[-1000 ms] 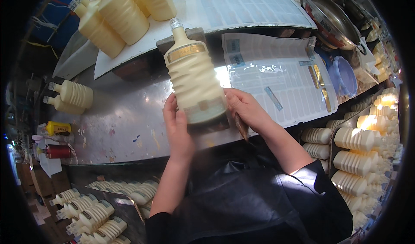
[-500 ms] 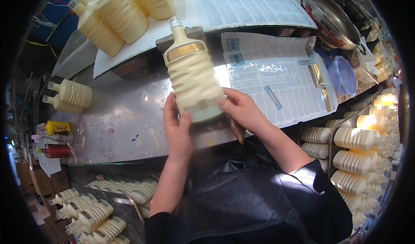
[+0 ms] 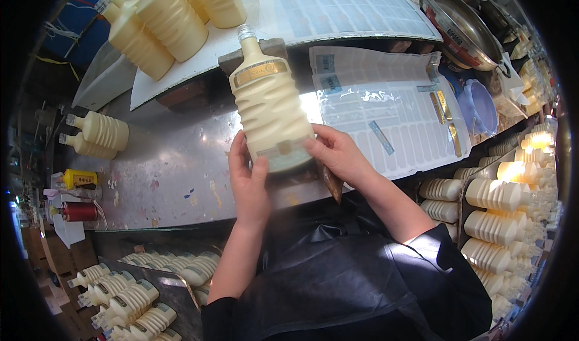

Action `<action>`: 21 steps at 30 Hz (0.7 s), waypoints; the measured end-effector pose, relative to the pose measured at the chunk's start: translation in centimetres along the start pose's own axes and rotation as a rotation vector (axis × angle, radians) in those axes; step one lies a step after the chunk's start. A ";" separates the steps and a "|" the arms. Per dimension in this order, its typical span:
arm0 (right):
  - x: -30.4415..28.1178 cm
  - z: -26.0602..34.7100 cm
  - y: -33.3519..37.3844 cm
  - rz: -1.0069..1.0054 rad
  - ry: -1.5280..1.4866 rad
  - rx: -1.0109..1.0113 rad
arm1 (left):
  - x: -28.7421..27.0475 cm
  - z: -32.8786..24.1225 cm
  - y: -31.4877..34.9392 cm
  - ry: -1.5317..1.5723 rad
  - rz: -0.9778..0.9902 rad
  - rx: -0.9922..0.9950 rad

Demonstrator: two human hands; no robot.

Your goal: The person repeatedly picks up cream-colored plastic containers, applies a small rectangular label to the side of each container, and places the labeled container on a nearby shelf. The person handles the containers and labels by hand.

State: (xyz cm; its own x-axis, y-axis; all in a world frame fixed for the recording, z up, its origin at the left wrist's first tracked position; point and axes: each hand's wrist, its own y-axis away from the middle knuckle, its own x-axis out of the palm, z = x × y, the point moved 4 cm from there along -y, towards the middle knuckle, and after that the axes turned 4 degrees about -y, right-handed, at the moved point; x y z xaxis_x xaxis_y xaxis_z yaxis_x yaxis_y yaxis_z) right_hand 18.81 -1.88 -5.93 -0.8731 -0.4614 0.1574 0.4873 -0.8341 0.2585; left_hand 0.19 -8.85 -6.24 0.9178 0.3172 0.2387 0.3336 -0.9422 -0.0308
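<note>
A cream-coloured bottle [image 3: 268, 108] with wavy moulded sides lies tilted in front of me, its clear threaded neck pointing away. It has a gold band label [image 3: 259, 73] below the shoulder and a pale strip [image 3: 288, 149] across its lower end. My left hand [image 3: 248, 175] grips the left side of the base, thumb on the front. My right hand [image 3: 339, 154] holds the right side, thumb pressed at the strip's right end. Behind the bottle's upper part sits a dark block [image 3: 274, 46]. A brown pointed piece [image 3: 330, 183] shows beneath my right hand.
A label sheet [image 3: 392, 111] with loose gold and blue strips lies right of the bottle. Another label sheet [image 3: 356, 9] covers the white raised shelf, beside standing bottles [image 3: 172, 21]. Two bottles [image 3: 105, 133] lie left. Racked bottles [image 3: 491, 226] flank me; a purple basin [image 3: 480, 105] stands right.
The bottle's upper end has shifted very slightly toward me. Both hands keep the same hold on its base.
</note>
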 end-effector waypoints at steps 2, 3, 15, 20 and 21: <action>-0.2 0.2 0.0 0.006 0.010 -0.020 | 0.1 -0.1 0.0 0.004 0.003 -0.006; -0.4 0.2 0.0 0.013 0.003 -0.043 | 0.1 -0.2 -0.1 0.005 0.004 -0.010; -1.0 0.7 -0.1 -0.032 0.083 0.001 | 0.3 -0.5 0.0 -0.026 -0.004 -0.010; -3.2 3.8 0.5 -0.157 -0.172 -0.026 | 0.2 -0.5 0.1 -0.078 -0.016 -0.002; -2.7 4.4 0.8 -0.158 -0.093 -0.108 | 0.2 -0.4 0.1 -0.088 -0.015 0.004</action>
State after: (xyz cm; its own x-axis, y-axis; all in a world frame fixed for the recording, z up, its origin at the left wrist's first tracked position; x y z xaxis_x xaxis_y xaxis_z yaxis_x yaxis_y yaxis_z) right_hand 21.64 0.01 -1.90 -0.9312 -0.2967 0.2118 0.3361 -0.9237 0.1840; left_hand 0.31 -8.91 -5.82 0.9282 0.3394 0.1528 0.3478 -0.9370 -0.0314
